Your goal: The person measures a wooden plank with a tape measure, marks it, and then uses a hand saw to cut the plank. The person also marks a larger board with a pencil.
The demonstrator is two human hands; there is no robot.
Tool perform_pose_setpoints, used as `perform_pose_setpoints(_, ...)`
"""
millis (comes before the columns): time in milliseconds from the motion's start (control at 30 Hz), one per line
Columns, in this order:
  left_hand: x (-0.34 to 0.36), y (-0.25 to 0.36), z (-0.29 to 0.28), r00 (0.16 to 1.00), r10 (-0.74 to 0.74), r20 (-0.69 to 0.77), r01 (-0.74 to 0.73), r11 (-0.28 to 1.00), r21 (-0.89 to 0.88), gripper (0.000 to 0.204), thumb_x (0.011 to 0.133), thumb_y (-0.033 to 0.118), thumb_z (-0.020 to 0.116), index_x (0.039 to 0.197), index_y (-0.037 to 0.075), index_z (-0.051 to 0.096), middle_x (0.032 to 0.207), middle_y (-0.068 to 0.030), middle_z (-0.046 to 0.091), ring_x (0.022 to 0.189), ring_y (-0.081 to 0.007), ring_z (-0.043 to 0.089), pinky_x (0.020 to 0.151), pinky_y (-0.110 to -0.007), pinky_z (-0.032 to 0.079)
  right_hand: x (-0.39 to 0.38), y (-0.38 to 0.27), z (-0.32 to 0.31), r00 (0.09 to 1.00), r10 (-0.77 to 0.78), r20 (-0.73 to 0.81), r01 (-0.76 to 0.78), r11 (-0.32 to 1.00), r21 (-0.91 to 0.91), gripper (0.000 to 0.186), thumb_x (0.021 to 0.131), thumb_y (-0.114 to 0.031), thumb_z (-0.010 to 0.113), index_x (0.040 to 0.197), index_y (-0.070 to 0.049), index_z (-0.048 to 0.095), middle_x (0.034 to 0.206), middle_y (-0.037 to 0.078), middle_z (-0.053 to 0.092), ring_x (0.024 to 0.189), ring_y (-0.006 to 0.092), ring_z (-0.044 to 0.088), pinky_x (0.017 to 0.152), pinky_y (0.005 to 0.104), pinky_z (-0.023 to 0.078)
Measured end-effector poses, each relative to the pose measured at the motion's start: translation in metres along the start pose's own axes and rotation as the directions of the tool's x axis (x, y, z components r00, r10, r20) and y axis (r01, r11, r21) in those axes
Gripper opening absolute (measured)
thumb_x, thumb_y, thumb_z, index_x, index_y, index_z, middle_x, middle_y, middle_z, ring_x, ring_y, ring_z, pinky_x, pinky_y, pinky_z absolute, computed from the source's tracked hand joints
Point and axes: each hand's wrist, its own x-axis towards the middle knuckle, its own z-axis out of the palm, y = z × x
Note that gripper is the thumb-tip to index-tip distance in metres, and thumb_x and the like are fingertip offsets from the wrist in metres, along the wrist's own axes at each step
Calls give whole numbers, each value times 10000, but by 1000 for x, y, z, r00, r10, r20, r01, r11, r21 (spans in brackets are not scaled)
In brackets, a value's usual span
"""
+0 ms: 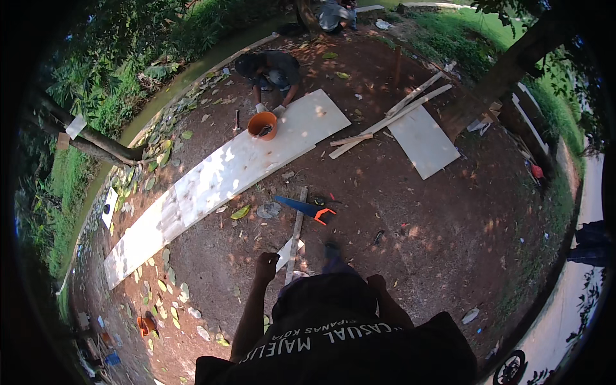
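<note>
My left hand (267, 264) hangs with its fingers curled in, beside a narrow wooden strip (297, 231); whether anything is inside it is hidden. A white offcut (289, 253) lies by the strip, close to that hand. Against my right side is my right hand (376, 282), dark and small, its fingers not readable. In front of me a handsaw (300, 206) with a dark blue blade and an orange-black handle lies across the strip. Farther off, a long pale board (218, 176) stretches over the ground, with an orange bucket (262, 126) on it.
Another person (276, 70) in gloves crouches behind the bucket, near a hammer (237, 120). Pale planks (391, 119) rest by a square panel (423, 144) at the right, next to a tree trunk (491, 86). Fallen leaves (240, 212) dot the soil.
</note>
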Motion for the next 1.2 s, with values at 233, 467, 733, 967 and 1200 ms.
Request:
perform_pose_setpoints(233,-210,-22,33,780,-447,-437,349,891,-290,183,740,147,816,803,11,711,817,-114,703,793,-244,677,748,-380,517,85,-20,-102,879,-431,205,445,895,-24,371,845,-348,596,979,-41,755,1044,224,724,1030,406,681,906,501,523)
perform_pose_setpoints(467,-436,-53,217,261,-891,-372,410,451,-793,153,761,63,756,863,-33,692,756,-81,682,683,-185,616,640,-345,492,159,33,-228,972,-191,-134,209,969,131,353,818,-326,622,995,-45,745,1003,254,712,973,393,703,821,494,540)
perform_pose_setpoints(733,-561,-2,435,645,-764,-11,718,600,352,189,811,83,622,923,141,762,861,-121,710,885,-308,698,747,-413,541,17,11,-196,909,-318,267,325,945,20,387,860,-370,593,1032,-54,736,1043,231,721,1037,388,689,912,460,531)
perform_pose_setpoints(967,-433,24,448,567,-818,-99,824,564,57,174,829,190,624,893,121,769,960,-169,736,951,-384,703,839,-466,561,119,144,-179,806,-469,360,571,776,-268,436,903,-392,499,1071,-77,750,1144,237,690,1081,416,664,938,502,523)
perform_pose_setpoints(1200,-313,39,392,406,-848,-341,800,510,-315,330,732,362,785,877,67,759,902,-161,745,889,-366,711,771,-476,559,152,184,-247,775,-528,347,632,637,-441,412,924,-361,503,1057,-64,755,1114,227,706,1030,408,689,896,511,537)
